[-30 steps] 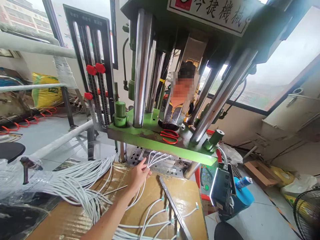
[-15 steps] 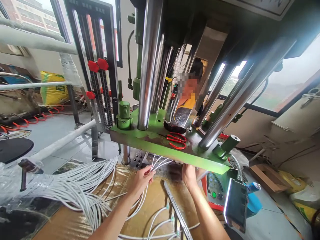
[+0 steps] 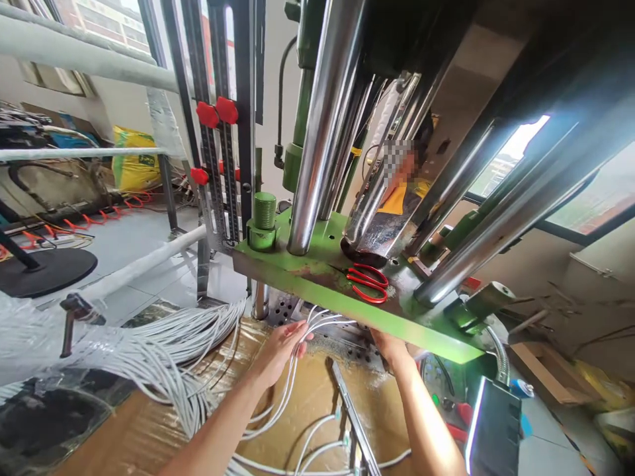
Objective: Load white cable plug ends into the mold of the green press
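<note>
Head view looks down and forward at a green press [image 3: 317, 277] with both bare hands reaching under its plate. Left hand [image 3: 280, 347] sits near the middle of the scene, its grip closed on a few white cables [image 3: 317, 316] whose far ends fan out and run under the plate's near edge. The same cables trail back from the hand toward the near side, looping over the surface [image 3: 307, 403], which is brown board under clear film. Right hand [image 3: 394, 347] lies just right of the left one, fingers tucked under the plate edge; whether its grip is open or closed on anything cannot be told, since the plate hides the fingertips.

A large bundle [image 3: 163, 357] of more white cables spreads across the left of the surface, well apart from the right hand. A thin metal bar [image 3: 354, 423] runs from between the hands toward the near edge. Red scissors [image 3: 370, 284] rest on top of the green plate, to the far right of the left hand. Chrome columns [image 3: 322, 132] rise from the plate. A black slotted frame [image 3: 223, 119] with red knobs [image 3: 217, 112] stands at the left of the press. Beyond the columns, another person in a yellow top [image 3: 397, 198] is partly seen.
</note>
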`<state>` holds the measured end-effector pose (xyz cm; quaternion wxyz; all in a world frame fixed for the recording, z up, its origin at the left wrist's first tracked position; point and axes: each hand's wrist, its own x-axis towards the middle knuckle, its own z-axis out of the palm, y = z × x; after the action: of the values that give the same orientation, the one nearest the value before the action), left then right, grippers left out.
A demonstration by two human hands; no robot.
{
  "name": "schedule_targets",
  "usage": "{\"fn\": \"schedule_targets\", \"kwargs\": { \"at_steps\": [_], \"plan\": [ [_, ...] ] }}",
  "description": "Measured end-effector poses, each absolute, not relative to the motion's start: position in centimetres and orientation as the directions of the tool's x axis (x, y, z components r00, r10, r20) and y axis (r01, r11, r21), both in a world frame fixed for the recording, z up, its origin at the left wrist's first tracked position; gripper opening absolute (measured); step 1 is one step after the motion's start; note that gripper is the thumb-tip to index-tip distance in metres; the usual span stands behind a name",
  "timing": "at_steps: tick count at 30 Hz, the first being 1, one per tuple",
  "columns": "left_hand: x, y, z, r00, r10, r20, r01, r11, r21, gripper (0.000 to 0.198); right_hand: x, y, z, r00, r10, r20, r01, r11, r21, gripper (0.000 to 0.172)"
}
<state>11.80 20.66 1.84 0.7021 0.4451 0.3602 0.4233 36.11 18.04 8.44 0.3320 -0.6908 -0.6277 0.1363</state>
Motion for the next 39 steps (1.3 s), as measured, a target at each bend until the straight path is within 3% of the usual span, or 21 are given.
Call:
{"fn": "schedule_targets", "kwargs": {
  "at_steps": [5,9,15,22,39],
  "plan": [
    [10.8,20.6,3.9,0.526,0.826,-0.203,-0.300,0.404,0.864,0.034,34.3,13.3,7.9,0.144,0.984,0.107,0.717,-0.030,-0.697,0.032],
    [10.2,19.5,5.7,0.639,0.721,-0.268,-0.194,0.488,0.851,0.040,33.7,8.7,7.3,0.181,0.983,0.021,0.585,-0.091,-0.806,0.045],
    [10.1,16.5,6.8,0.683,0.659,-0.316,-0.050,0.473,0.879,0.039,33.9,4.4,6.2,0.214,0.975,-0.062,0.388,-0.143,-0.910,0.049],
    [9.8,14.1,7.4,0.679,0.649,-0.343,0.038,0.436,0.899,0.040,33.5,2.0,5.4,0.230,0.970,-0.074,0.276,-0.138,-0.951,0.044],
    [9.3,11.7,9.3,0.645,0.645,-0.410,0.097,0.463,0.881,0.044,34.2,0.7,4.9,0.192,0.981,-0.021,0.417,-0.100,-0.904,0.043]
  ]
}}
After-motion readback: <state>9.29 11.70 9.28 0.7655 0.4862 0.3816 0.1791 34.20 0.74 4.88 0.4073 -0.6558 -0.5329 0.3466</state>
